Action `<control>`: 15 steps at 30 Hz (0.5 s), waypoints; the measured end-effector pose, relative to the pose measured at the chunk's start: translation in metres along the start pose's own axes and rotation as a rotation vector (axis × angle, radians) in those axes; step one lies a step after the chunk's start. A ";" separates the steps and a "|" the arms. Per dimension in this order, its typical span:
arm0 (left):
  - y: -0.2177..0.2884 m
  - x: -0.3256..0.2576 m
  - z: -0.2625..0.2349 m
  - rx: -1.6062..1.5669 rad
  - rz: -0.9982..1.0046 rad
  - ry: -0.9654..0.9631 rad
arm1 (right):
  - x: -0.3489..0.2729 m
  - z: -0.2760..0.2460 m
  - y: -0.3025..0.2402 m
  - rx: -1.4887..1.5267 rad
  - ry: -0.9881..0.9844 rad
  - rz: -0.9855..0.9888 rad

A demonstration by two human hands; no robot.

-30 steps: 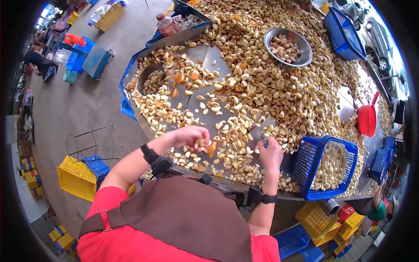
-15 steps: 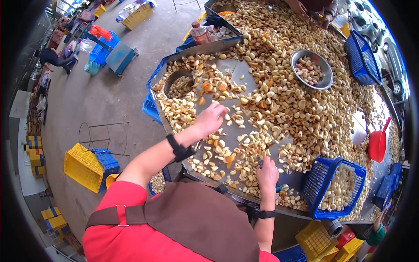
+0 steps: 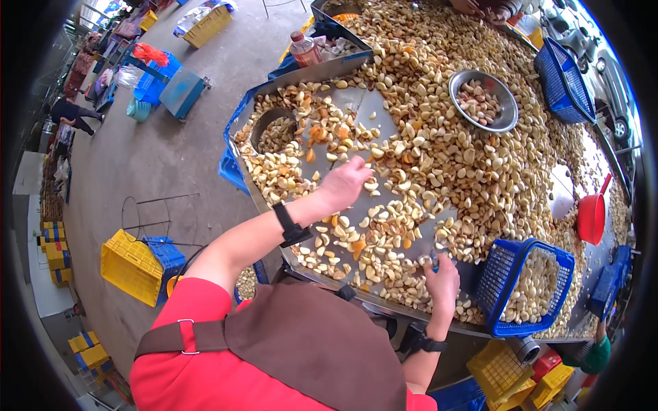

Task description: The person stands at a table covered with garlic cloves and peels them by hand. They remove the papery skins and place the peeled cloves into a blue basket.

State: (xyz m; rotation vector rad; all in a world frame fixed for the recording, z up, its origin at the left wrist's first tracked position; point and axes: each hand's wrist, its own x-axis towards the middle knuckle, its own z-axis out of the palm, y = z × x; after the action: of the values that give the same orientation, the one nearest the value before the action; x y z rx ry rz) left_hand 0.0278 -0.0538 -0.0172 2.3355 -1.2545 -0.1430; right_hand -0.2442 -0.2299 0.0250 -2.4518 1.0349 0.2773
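Pale peeled garlic cloves lie scattered over the metal table, among orange-brown discoloured ones. My left hand reaches over the middle of them, its fingers drawn together beside several cloves; what is pinched there is too small to tell. Close to the near edge, my right hand is closed round a small blue tool, mostly hidden by the fingers. Just right of that hand, a tilted blue basket holds cleaner white cloves. A metal bowl with reddish-brown cloves rests on the large heap farther off.
A round metal-rimmed opening with cloves inside is at the table's left. A bottle stands beyond it. To the right are a red scoop and another blue basket. Another person's hands are at the far edge.
My left hand has moved a little right across the cloves. My right hand, with the blue tool, has shifted right, toward the blue basket. The far person's hands have moved slightly away.
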 end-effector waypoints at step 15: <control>0.024 -0.005 -0.012 -1.199 -0.780 -0.529 | 0.003 0.001 -0.004 0.118 0.035 0.032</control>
State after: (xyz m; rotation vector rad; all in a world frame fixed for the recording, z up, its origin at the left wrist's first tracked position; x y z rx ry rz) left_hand 0.0105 -0.0569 0.0036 1.5314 -0.1423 -1.3882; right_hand -0.2398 -0.2289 0.0241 -2.3438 1.0752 0.1793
